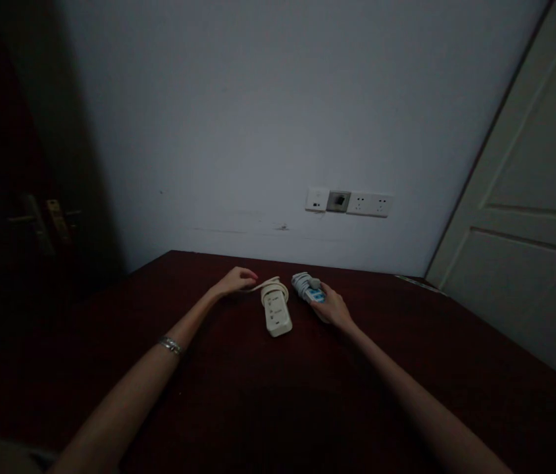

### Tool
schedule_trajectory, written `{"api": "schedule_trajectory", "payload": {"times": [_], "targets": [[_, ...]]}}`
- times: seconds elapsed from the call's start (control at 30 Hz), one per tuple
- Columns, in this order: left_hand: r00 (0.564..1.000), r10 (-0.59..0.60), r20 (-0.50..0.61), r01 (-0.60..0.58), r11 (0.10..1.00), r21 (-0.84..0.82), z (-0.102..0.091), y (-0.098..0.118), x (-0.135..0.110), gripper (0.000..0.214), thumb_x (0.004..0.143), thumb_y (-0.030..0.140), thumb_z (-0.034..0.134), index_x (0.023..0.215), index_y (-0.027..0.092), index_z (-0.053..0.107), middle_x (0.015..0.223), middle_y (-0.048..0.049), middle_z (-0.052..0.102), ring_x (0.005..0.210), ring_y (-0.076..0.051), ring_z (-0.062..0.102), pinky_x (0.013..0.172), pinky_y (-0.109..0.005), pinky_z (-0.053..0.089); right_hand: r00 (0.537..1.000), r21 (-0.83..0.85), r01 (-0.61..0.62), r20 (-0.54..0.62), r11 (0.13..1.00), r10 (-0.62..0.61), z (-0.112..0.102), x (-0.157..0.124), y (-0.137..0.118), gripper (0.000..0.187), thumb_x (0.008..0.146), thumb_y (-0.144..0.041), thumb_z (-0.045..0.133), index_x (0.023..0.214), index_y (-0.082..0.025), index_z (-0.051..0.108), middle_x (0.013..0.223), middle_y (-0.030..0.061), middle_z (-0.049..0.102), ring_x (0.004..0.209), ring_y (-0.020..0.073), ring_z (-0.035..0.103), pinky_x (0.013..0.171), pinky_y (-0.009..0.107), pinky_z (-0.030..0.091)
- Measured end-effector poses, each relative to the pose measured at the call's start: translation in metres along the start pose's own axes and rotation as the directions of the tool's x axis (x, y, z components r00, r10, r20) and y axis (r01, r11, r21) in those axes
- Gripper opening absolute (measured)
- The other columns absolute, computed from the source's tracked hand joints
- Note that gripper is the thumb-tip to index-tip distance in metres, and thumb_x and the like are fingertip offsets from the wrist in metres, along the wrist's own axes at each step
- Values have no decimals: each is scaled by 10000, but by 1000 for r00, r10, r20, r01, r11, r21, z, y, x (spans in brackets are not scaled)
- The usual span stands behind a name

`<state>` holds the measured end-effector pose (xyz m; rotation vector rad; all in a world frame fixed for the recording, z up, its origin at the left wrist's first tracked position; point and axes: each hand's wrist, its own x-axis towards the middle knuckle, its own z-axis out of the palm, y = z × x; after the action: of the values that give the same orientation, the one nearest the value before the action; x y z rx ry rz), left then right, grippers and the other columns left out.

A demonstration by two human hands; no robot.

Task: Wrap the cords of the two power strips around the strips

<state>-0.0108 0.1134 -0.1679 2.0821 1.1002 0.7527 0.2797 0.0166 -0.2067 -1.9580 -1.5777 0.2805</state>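
A cream power strip [278,316] lies on the dark red tabletop, its own cord [274,284] wound around its far end. From that coil a loose length runs left to my left hand [236,281], whose fingers are curled over it. Whether a plug sits under those fingers is hidden. To the right, my right hand [334,308] is wrapped around a second power strip [316,295], white with a blue face. This strip has a pale cord [301,283] wound around its far end, and my hand covers much of its near part.
The dark red table [238,388] meets a pale wall [238,131]. Wall sockets [370,204] and other plates are set above the table's back edge. A white panelled door [534,197] stands at right; a dark door with a handle [58,220] is at left.
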Motion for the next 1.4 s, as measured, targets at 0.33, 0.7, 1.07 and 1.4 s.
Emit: {"api": "schedule_trajectory", "payload": {"times": [0.33, 0.7, 1.07, 1.4], "targets": [[960, 89, 265, -116, 989, 89, 6, 5, 12, 422, 679, 507, 640, 820, 115, 702, 644, -20, 623, 586, -121, 532, 552, -215, 375, 999, -88, -38, 32, 995, 41, 4, -5, 1, 749, 748, -402, 560, 1401, -147, 297, 1268, 161, 543, 1144, 294, 534, 881, 354, 425], [938, 33, 344, -51, 998, 45, 5, 10, 26, 360, 680, 475, 645, 711, 116, 652, 567, -11, 589, 500, -104, 527, 495, -202, 372, 994, -411, 71, -43, 909, -97, -19, -27, -36, 674, 791, -447, 535, 1355, -117, 369, 1372, 243, 388, 1168, 408, 438, 879, 514, 389], [940, 65, 336, -82, 996, 35, 1, 7, 27, 393, 669, 499, 649, 723, 110, 659, 558, 1, 560, 489, -98, 481, 483, -213, 343, 934, -207, 267, 295, 941, -200, 3, -38, -94, 586, 809, -627, 389, 949, -105, 616, 940, 207, 669, 847, 301, 650, 705, 351, 448], [969, 177, 172, -201, 971, 128, -9, 18, 29, 321, 762, 387, 550, 775, 101, 695, 704, -41, 643, 661, -135, 529, 611, -221, 387, 861, 133, 16, 502, 991, -81, 11, -18, -76, 282, 737, -401, 577, 852, -144, 594, 894, 97, 671, 769, 203, 630, 567, 244, 399]]}}
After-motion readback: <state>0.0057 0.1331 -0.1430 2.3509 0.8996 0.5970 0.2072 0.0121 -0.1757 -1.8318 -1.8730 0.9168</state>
